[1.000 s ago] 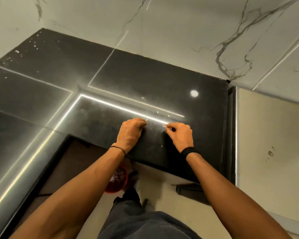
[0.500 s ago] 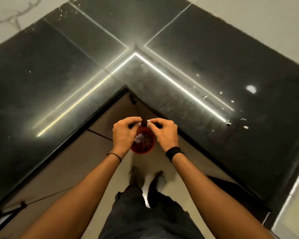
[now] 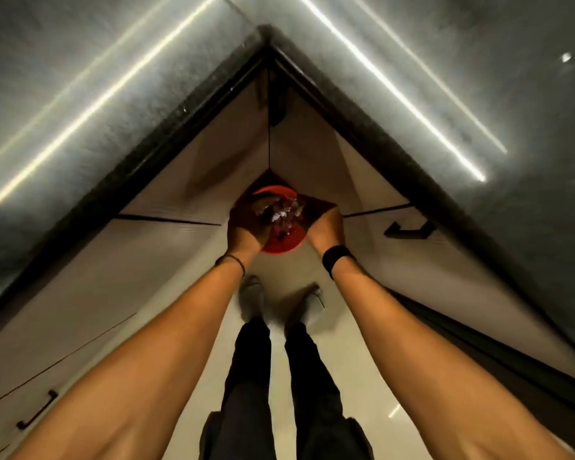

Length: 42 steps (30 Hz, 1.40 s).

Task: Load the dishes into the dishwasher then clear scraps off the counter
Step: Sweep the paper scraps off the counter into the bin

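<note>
A small red bin (image 3: 281,248) stands on the floor in the inner corner under the black L-shaped counter (image 3: 107,94). Pale scraps (image 3: 282,216) lie inside it. My left hand (image 3: 246,229) and my right hand (image 3: 324,227) are both lowered over the bin's mouth, one at each side, with fingers pointing down into it. The fingers are in deep shadow, so I cannot tell whether they still hold scraps. A white speck (image 3: 566,57) lies on the counter at the far right.
Beige cabinet fronts run along both sides of the corner, with a dark handle (image 3: 409,230) on the right and another handle (image 3: 35,415) at the lower left. My feet (image 3: 254,295) stand on the pale floor just before the bin.
My hands left the counter with pinched scraps, came together above the bin, and have now dropped down to its mouth. My view has tilted down toward the floor.
</note>
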Each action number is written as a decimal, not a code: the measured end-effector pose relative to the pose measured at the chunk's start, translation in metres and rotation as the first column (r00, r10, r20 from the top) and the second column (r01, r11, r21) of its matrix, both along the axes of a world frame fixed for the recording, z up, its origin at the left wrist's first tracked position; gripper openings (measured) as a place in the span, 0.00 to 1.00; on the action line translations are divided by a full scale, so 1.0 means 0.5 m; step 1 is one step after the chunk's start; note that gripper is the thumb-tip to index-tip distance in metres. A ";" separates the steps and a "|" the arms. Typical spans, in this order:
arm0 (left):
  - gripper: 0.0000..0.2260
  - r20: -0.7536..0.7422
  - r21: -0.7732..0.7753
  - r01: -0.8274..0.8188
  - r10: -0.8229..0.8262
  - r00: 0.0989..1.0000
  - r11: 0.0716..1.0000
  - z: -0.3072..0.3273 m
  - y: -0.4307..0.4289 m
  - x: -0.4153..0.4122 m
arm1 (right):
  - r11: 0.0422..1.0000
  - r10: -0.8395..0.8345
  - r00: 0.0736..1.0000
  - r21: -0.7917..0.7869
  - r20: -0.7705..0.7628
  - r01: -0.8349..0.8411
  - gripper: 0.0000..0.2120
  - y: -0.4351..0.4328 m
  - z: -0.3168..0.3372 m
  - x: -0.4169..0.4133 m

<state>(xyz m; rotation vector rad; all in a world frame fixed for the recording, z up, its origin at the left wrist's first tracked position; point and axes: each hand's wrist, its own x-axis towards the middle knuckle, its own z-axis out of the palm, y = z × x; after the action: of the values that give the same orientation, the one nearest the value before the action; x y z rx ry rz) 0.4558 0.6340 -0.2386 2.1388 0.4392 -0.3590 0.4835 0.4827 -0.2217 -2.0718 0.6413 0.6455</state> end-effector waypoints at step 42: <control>0.39 0.295 0.543 0.551 -0.759 0.581 0.633 0.561 -0.374 0.164 | 0.808 0.202 0.871 -0.579 0.447 0.109 0.50 -0.502 0.509 -0.155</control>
<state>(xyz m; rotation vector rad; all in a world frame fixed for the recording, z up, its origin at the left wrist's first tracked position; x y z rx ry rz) 0.5376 0.4470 0.0421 2.6286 -0.7237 -0.1010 0.4059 0.2316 0.0328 -2.7022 0.5235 -0.1143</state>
